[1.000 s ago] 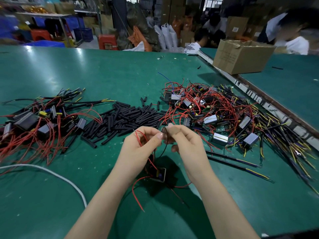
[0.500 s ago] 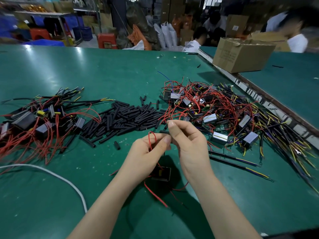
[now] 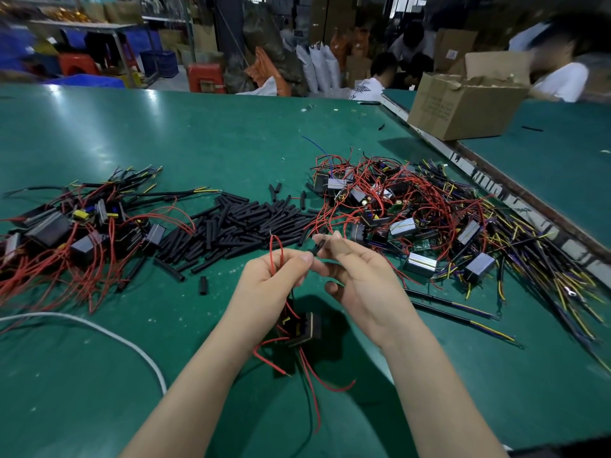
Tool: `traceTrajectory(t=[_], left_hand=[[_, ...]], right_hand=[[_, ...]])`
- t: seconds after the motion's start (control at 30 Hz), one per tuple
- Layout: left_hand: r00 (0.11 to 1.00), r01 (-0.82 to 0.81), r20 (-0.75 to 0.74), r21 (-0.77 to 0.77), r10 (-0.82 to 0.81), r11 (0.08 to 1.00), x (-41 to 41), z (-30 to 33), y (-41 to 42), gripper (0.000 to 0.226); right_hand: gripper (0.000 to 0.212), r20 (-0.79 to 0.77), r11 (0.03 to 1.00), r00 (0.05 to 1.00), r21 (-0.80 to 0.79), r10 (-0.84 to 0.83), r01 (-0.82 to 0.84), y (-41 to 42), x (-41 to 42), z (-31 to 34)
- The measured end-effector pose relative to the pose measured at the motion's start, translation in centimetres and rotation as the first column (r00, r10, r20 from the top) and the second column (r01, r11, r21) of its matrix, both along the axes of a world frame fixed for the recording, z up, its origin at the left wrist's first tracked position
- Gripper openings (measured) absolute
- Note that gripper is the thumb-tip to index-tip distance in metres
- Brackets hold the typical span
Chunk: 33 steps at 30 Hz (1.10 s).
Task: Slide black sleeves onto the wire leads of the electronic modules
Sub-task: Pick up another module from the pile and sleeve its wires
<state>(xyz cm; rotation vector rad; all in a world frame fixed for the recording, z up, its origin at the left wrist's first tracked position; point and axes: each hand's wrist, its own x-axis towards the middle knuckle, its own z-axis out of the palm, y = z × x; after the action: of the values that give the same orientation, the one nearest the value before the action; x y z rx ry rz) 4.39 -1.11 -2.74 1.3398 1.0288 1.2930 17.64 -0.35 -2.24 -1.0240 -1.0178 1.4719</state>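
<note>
The left hand (image 3: 274, 279) pinched thin red wire leads (image 3: 276, 251) above a dangling black boxy module (image 3: 302, 328); the right hand (image 3: 360, 276) pinched a short black tubular sleeve (image 3: 316, 248).

The surface (image 3: 205, 133) is green, smooth, faintly glossy with light glare; the heap of black sleeves (image 3: 238, 223) looks matt, rubbery plastic; red leads (image 3: 274, 252) have shiny plastic insulation; the box (image 3: 463, 104) is rough brown cardboard

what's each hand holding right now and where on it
Left hand pinches the red wire leads near their looped tops, the module hanging below. Right hand pinches a black sleeve at one end.
</note>
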Motion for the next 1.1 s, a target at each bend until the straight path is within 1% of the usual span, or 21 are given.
traceTrajectory(t=[0.13,0.2,0.3,0.43,0.53,0.63,0.67,0.77,0.83,0.9,0.93,1.0,1.1], left_hand=[[1.000,0.007,0.030,-0.027,-0.006,1.000,0.0,0.1,-0.2,0.039],[0.999,0.005,0.045,-0.041,-0.003,0.999,0.0,0.1,-0.1,0.040],[0.997,0.006,0.082,-0.074,0.000,0.997,0.0,0.1,0.0,0.041],[0.994,0.036,0.104,-0.130,-0.023,0.991,-0.1,0.0,-0.1,0.038],[0.991,0.050,0.129,-0.148,-0.031,0.988,0.0,-0.1,0.0,0.032],[0.994,0.074,0.087,-0.120,-0.064,0.990,0.2,-0.1,-0.1,0.024],[0.995,0.081,0.066,-0.110,-0.074,0.991,0.3,-0.1,-0.1,0.021],[0.998,0.068,0.019,-0.095,-0.067,0.993,0.5,-0.2,0.0,0.018],[0.998,0.056,0.018,-0.093,-0.054,0.994,0.5,-0.3,0.1,0.021],[0.998,0.045,0.046,-0.089,-0.041,0.995,0.2,-0.4,0.2,0.026],[0.997,0.047,0.064,-0.085,-0.042,0.995,0.1,-0.5,0.2,0.028],[0.995,0.059,0.083,-0.077,-0.053,0.995,-0.1,-0.5,0.1,0.029],[0.992,0.060,0.114,-0.090,-0.050,0.994,-0.1,-0.4,0.2,0.035]], right_hand=[[0.026,0.068,1.000,0.998,0.027,-0.004,0.003,0.0,0.1,-0.2],[0.026,0.016,0.999,1.000,0.049,0.010,-0.011,-0.1,0.2,-0.2],[0.019,-0.035,0.997,0.999,0.066,0.039,-0.037,-0.1,0.3,0.0],[0.017,-0.102,0.997,0.995,0.079,0.012,-0.004,0.0,0.3,0.0],[0.014,-0.112,0.989,0.989,0.106,-0.094,0.105,0.0,-0.2,0.0],[0.007,-0.041,0.953,0.959,0.108,-0.279,0.282,0.0,-0.8,-0.4],[0.008,-0.013,0.936,0.943,0.117,-0.334,0.333,-0.1,-1.0,-0.6],[0.009,0.056,0.899,0.910,0.187,-0.412,0.396,-0.3,-1.4,-0.8],[0.009,0.093,0.922,0.923,0.150,-0.372,0.357,-0.3,-1.3,-0.7],[0.013,0.097,0.960,0.959,0.107,-0.268,0.257,-0.2,-1.0,-0.4],[0.017,0.089,0.968,0.969,0.119,-0.231,0.220,-0.1,-0.8,-0.4],[0.023,0.092,0.970,0.972,0.134,-0.214,0.201,0.0,-0.3,-0.2],[0.024,0.102,0.978,0.975,0.083,-0.197,0.189,0.0,0.2,-0.2]])
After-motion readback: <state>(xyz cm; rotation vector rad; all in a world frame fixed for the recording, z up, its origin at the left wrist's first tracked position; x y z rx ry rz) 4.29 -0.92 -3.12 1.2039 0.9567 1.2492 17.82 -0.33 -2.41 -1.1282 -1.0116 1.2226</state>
